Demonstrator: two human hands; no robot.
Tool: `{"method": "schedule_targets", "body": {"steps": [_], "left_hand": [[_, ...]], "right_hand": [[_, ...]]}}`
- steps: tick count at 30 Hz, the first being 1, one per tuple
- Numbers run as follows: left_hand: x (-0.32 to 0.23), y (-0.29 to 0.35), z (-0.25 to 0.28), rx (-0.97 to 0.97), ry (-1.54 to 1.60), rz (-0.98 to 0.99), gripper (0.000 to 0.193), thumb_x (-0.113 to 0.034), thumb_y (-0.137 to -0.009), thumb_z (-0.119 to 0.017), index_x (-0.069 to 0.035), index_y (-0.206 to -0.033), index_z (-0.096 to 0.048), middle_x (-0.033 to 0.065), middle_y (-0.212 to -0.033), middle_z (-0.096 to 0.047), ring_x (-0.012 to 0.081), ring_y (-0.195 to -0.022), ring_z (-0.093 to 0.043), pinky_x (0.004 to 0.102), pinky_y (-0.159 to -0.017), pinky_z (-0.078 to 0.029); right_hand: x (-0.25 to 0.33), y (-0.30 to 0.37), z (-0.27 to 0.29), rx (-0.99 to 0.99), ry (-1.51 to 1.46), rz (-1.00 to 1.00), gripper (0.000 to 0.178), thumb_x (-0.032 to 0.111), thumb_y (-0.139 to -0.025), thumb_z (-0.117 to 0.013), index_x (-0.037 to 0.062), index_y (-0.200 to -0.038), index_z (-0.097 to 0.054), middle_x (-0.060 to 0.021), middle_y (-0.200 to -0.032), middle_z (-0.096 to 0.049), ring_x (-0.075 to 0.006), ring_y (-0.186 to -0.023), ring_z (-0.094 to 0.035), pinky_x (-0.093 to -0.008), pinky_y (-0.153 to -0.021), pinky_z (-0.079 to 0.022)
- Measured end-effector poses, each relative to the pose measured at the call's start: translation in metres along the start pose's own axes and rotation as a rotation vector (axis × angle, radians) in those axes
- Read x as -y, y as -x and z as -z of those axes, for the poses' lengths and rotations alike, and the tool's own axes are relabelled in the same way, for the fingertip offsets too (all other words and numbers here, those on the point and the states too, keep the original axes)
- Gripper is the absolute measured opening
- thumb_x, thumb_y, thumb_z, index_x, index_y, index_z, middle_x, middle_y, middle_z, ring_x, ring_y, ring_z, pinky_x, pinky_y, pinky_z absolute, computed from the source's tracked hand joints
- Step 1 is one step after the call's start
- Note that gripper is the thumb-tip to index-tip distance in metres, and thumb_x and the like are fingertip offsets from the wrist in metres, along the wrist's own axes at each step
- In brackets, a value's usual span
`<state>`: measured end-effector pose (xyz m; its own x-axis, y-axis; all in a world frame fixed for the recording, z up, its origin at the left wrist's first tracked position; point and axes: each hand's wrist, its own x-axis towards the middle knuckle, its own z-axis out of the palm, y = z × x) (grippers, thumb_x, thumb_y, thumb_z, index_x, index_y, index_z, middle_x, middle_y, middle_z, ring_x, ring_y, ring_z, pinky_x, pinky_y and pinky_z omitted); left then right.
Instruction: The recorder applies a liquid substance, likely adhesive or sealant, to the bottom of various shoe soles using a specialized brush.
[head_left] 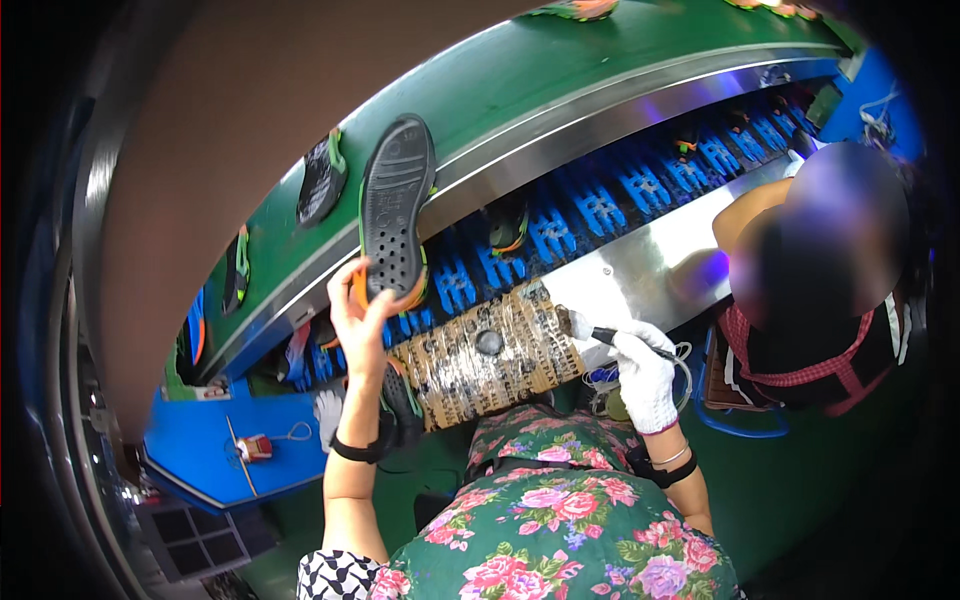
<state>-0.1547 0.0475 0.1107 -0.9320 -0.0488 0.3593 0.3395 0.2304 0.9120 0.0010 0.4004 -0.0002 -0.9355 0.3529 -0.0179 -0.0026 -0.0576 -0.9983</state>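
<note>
My bare left hand (358,325) grips a black shoe sole (398,200) by its perforated end, where orange and green edging shows. The sole is raised, its patterned underside facing me, and overlaps the rim of the green conveyor belt. My right hand (645,385), in a white knitted glove, is closed on the dark handle of a brush (603,335). The brush's head is over the right end of a taped brown work surface (470,375), close to it; contact is hard to tell. A round dark spot (489,342) marks that surface's middle.
More soles (322,180) lie on the green belt (500,95). Under its metal edge runs a row of blue holders (600,208). Dark soles (402,405) rest beside my left forearm. A blue table (200,440) stands at left; a co-worker (810,280) sits close on the right.
</note>
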Motion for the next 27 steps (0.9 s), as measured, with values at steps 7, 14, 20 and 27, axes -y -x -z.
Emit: {"method": "schedule_targets", "body": {"steps": [7, 14, 20, 27], "left_hand": [[0.022, 0.015, -0.048, -0.016, 0.484, 0.605, 0.065, -0.001, -0.078, -0.072, 0.0, -0.139, -0.049, 0.0102, -0.115, -0.069, 0.0217, -0.108, -0.068, 0.0363, -0.101, -0.052], [0.031, 0.081, -0.069, 0.278, 0.971, 0.946, 0.054, 0.001, -0.073, -0.059, 0.008, -0.126, -0.059, 0.0217, -0.117, -0.071, 0.0331, -0.103, -0.072, 0.0446, -0.101, -0.056], [0.008, 0.129, -0.095, 0.417, 1.216, 0.87, 0.067, -0.015, -0.08, -0.073, 0.006, -0.141, -0.052, 0.0219, -0.134, -0.065, 0.036, -0.12, -0.066, 0.049, -0.109, -0.05], [-0.024, 0.117, -0.108, 0.233, 1.954, 1.004, 0.135, -0.105, -0.073, -0.016, 0.009, -0.129, -0.06, 0.0296, -0.114, -0.07, 0.0443, -0.108, -0.069, 0.053, -0.101, -0.052]], "right_hand": [[0.037, -0.017, -0.014, 0.005, 0.267, 0.286, 0.025, -0.012, -0.08, -0.07, 0.003, -0.1, -0.077, -0.0129, -0.098, -0.071, -0.0255, -0.09, -0.069, -0.035, -0.081, -0.055], [0.082, -0.007, -0.025, 0.169, 0.355, 0.494, 0.029, -0.012, -0.083, -0.065, -0.0029, -0.111, -0.064, -0.0236, -0.12, -0.068, -0.0313, -0.106, -0.07, -0.038, -0.088, -0.061], [0.094, -0.01, -0.042, 0.303, -0.113, 0.28, 0.03, -0.014, -0.074, -0.074, -0.0028, -0.1, -0.066, -0.0203, -0.108, -0.07, -0.0283, -0.102, -0.069, -0.0395, -0.091, -0.057], [0.109, -0.016, -0.063, 0.286, -0.15, 0.247, 0.013, -0.007, -0.075, -0.078, -0.0012, -0.085, -0.074, -0.0125, -0.092, -0.074, -0.0231, -0.089, -0.071, -0.0368, -0.085, -0.055]]}}
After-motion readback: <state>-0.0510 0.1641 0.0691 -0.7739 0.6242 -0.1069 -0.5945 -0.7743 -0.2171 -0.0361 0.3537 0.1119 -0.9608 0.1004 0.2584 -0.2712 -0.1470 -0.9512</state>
